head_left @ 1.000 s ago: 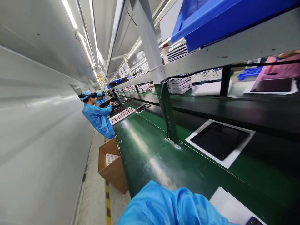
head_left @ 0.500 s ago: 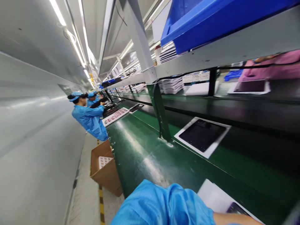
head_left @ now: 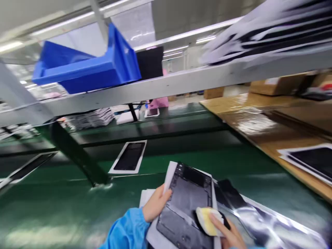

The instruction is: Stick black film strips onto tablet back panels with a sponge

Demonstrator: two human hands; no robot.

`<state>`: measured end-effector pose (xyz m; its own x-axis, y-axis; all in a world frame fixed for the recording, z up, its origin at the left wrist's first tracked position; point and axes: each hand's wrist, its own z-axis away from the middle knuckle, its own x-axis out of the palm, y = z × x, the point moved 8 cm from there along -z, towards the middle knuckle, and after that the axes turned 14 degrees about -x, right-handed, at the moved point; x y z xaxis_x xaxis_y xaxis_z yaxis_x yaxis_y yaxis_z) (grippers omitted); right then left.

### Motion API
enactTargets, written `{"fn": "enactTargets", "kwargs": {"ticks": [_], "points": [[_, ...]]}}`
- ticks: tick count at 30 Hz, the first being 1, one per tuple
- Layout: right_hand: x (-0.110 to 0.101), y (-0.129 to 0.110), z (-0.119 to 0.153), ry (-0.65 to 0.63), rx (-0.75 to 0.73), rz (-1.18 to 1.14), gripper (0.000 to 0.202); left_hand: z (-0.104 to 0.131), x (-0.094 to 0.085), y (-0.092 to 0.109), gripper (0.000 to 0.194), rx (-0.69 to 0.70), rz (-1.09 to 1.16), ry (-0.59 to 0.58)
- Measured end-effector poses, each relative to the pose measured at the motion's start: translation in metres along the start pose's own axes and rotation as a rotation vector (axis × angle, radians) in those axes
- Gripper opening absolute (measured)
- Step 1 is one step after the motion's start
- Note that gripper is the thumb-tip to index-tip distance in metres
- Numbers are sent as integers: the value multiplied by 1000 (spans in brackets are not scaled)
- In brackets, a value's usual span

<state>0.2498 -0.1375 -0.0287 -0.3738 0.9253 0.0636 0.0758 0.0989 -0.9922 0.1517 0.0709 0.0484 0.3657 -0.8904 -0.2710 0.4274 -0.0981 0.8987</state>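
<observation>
My left hand [head_left: 157,203] grips the left edge of a dark device housing [head_left: 190,197] backed by a white sheet, thumb on top. The housing is tilted, its recessed inner side facing me. My right hand [head_left: 228,231] holds a yellow and white pad [head_left: 207,219] against the lower right part of the housing, with something black beside the fingers. Under and right of the housing lie a white sheet and shiny dark film [head_left: 259,221].
Behind, a dark panel on white paper [head_left: 130,156] lies on the green bench [head_left: 90,204]. A green post [head_left: 75,155] rises at left. A blue bin [head_left: 88,69] sits on the grey shelf [head_left: 166,86]. At right, more panels [head_left: 313,159] lie on a brown board [head_left: 259,128].
The view has swung right, from the aisle and co-workers to the bench in front. Both hands now show, with the housing and the pad; earlier mainly a blue sleeve and part of a forearm were visible.
</observation>
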Motion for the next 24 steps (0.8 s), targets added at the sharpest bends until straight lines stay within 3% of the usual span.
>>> {"fn": "enactTargets", "kwargs": {"ticks": [2,4,7,9,15,20,24], "points": [[0,8,1,82,70,-187,36,-3,-6,15,53,42,-109,7],[-1,11,-1,106,38,-255,38,-9,-14,37,51,102,-224,25],[-7,4,-6,53,-143,-148,37,-22,-19,79,46,224,-414,50],[-8,-2,-8,11,-277,-64,37,-34,-13,110,41,299,-564,53],[8,-11,-5,-109,-492,-42,24,-79,42,192,29,439,-968,182],[16,-12,-3,-101,-484,-167,17,-110,90,249,21,520,-782,253],[20,2,-4,-93,-402,-163,16,-136,107,280,13,541,-539,314]]}}
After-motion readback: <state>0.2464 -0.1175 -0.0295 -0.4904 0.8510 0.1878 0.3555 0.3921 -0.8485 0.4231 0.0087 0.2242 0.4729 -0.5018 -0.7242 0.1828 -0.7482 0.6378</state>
